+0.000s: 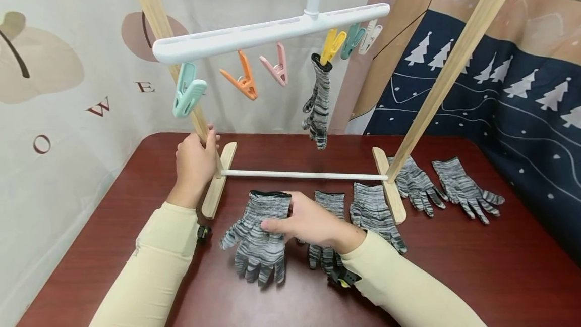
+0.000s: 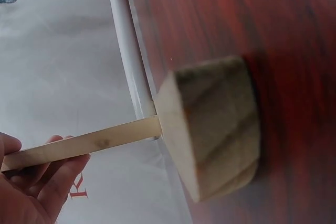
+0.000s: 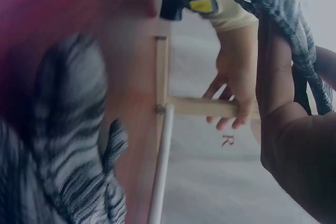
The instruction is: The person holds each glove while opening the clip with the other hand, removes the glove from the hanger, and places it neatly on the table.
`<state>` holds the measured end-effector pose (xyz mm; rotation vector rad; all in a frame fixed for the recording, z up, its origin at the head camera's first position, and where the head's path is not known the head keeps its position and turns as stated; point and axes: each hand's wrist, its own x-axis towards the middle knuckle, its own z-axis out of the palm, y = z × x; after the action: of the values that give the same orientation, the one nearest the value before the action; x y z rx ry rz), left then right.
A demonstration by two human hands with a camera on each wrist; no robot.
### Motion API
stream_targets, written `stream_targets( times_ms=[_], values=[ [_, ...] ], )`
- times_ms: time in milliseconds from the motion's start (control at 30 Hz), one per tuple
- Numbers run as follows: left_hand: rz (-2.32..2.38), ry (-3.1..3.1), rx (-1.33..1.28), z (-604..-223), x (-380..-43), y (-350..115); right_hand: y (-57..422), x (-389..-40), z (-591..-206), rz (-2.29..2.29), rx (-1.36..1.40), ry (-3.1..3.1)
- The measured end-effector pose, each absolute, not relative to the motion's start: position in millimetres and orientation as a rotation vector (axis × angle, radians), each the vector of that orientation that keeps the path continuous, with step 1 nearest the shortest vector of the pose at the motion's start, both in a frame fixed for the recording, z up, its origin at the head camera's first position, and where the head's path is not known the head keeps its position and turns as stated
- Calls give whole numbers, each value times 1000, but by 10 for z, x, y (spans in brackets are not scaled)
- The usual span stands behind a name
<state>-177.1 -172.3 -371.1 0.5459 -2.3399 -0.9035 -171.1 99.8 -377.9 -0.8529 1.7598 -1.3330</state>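
My left hand (image 1: 195, 163) grips the left wooden post (image 1: 156, 11) of a drying rack, low down near its foot. The left wrist view shows the fingers (image 2: 65, 182) around that post (image 2: 105, 139). With thumb and fingers, my right hand (image 1: 313, 221) pinches a grey striped knit glove (image 1: 258, 231) by its side, cuff upward, in front of the rack. A similar glove (image 1: 320, 100) hangs by its cuff from a yellow clip (image 1: 333, 46) on the white hanger bar (image 1: 236, 36). The right wrist view shows the held glove (image 3: 283, 14) partly, next to the fingers.
Orange (image 1: 245, 77), pink (image 1: 278, 67), green and white clips hang from the bar. Several striped gloves (image 1: 372, 206) lie on the dark red table (image 1: 150, 185), right of centre and beyond the right post (image 1: 454, 64). A white rod (image 1: 304, 174) joins the rack's wooden feet.
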Motion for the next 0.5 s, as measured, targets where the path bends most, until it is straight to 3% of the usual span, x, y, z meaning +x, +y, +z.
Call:
stream_targets(
  times_ms=[500],
  values=[
    [-883,-2339,530,-3704,-1802,-1734,996,-1941,-3834,-1274,-903,1965]
  ],
)
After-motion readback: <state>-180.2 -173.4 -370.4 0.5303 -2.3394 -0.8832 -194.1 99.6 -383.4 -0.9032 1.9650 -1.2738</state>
